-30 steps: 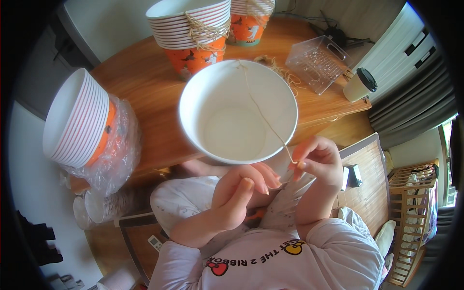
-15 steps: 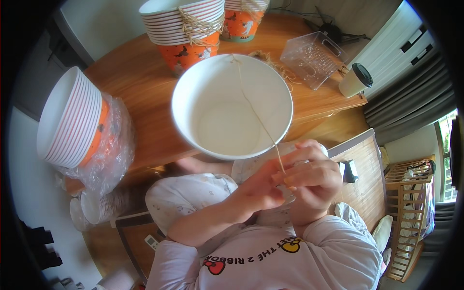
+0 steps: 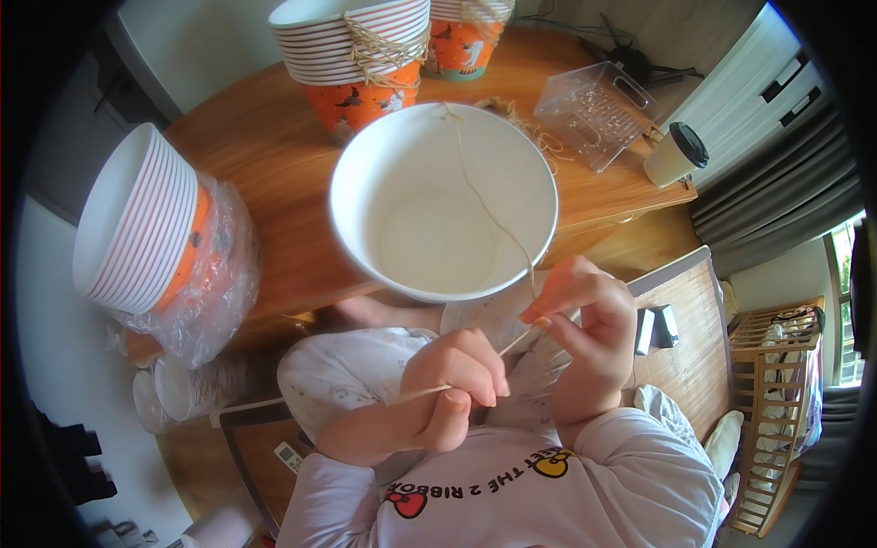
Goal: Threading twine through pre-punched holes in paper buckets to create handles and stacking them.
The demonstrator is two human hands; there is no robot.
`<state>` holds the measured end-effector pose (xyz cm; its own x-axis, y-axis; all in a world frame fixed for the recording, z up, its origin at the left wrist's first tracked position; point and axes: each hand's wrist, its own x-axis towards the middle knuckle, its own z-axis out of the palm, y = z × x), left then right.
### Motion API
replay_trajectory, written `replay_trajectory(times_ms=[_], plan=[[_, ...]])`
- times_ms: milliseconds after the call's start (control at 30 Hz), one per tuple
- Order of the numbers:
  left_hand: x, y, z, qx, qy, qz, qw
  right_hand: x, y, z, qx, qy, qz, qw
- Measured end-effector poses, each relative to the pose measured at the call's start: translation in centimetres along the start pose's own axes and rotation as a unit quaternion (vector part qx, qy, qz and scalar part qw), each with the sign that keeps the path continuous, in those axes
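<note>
A large white paper bucket [image 3: 365, 173] stands at the table's near edge with its open mouth toward me. A thin piece of twine [image 3: 517, 342] hangs from its far rim, crosses the inside and passes over the near rim to my hands. My right hand [image 3: 589, 315] pinches the twine just off the near rim, thumb against fingers. Lower and to the left, my left hand [image 3: 452, 379] is closed round the twine, and a loose end sticks out to its left. Between the two hands the twine looks straight and taut. The bucket's outer side is hidden.
Nested orange-and-white buckets [image 3: 356, 78] with twine stand behind, beside a second stack [image 3: 461, 46]. Another stack [image 3: 137, 224], partly in clear plastic wrap [image 3: 228, 265], is at the left. A clear plastic bin [image 3: 594, 114], loose twine [image 3: 545, 144] and a lidded cup [image 3: 674, 155] are at the right.
My hands, together at the twine before, have come apart. The left one has moved left and down, pulling a length of twine with it. My right hand stays near the rim.
</note>
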<state>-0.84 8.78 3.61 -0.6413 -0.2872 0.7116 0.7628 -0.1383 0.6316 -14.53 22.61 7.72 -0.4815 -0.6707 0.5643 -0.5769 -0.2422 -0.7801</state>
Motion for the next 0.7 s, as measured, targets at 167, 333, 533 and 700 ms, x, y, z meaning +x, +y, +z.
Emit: replay_trajectory(times_ms=[167, 333, 533, 700], plan=[[0.0, 0.9, -0.7, -0.072, 0.031, -0.067, 0.995, 0.5, -0.7, 0.5, -0.112, -0.032, -0.018, 0.993], [1.3, 1.9, -1.1, 0.073, -0.01, -0.136, 0.988, 0.2, -2.3, 2.1, -0.088, 0.151, 0.015, 0.984], [1.8, 2.0, -1.1, 0.247, -0.057, -0.158, 0.954, 0.1, -3.2, 2.7, -0.014, 0.062, -0.068, 0.996], [1.9, 1.7, -0.5, 0.275, -0.02, -0.096, 0.956, 1.1, -3.6, 3.5, -0.048, -0.004, -0.067, 0.997]])
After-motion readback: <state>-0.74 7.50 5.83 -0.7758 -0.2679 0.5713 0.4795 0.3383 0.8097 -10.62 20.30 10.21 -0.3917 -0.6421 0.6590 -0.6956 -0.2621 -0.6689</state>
